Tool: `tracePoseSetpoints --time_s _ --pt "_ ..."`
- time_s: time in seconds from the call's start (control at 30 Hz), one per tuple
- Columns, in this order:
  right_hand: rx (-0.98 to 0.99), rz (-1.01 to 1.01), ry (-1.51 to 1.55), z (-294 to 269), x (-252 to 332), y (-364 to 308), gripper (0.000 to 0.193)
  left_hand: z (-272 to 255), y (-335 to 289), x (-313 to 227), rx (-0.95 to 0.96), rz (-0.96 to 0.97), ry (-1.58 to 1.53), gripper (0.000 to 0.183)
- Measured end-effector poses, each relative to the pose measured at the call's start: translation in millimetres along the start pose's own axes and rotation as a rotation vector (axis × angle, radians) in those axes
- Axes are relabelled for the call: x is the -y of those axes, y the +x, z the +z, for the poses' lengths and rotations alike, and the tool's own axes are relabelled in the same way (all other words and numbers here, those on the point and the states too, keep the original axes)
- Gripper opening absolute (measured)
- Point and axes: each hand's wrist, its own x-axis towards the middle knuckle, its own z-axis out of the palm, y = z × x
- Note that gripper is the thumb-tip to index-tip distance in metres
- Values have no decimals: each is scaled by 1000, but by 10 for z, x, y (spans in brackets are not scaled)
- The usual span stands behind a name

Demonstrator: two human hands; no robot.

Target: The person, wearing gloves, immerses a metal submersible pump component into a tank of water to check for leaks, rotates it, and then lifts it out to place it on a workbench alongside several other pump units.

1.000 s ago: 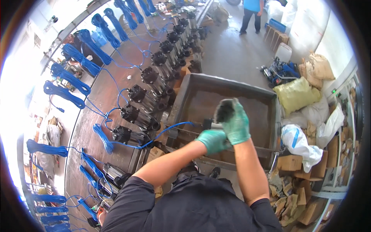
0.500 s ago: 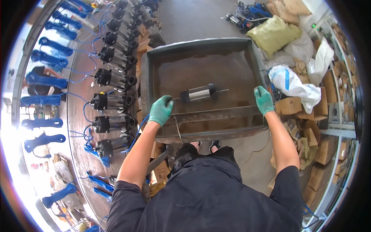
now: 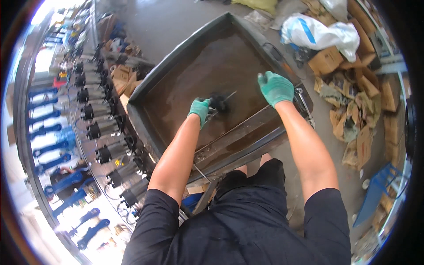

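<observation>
A wide grey tub of brownish liquid stands in front of me. Over it, my left hand in a green glove is closed on one end of a motor rotor. This rotor is dark and blurred by motion, its thin metal shaft pointing up and to the right. My right hand, also gloved in green, hovers near the tub's right side with nothing in it and its fingers apart. Across the near part of the tub runs a dark ledge.
Several black-and-silver pumps line the bench at left, beside blue cable coils. A long metal tool lies by the tub's right corner. Cardboard boxes, a white sack and crumpled paper lie at right.
My left hand has taken hold of the rotor and swung it, its shaft now pointing upward. My right hand has come inward from the right rim. The view has turned, tilting the tub.
</observation>
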Motion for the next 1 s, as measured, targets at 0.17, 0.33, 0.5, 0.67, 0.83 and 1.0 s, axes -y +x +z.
tracePoseSetpoints --time_s 0.17,0.33,0.5,0.67,0.83,1.0 --pt "13 23 26 39 5 29 41 112 316 78 27 -86 -198 25" --pt "-55 21 48 98 -38 35 36 143 253 146 22 -51 -184 28" --pt "-67 6 84 82 -42 27 34 104 84 308 -12 -24 -243 33" --pt "-99 -15 81 131 -56 29 32 27 -98 484 -8 45 -215 33" --pt "-128 -31 112 129 -68 14 29 1 -214 580 -62 68 -178 28" --pt "-129 -50 94 138 -69 15 29 15 -248 690 -83 79 -191 25"
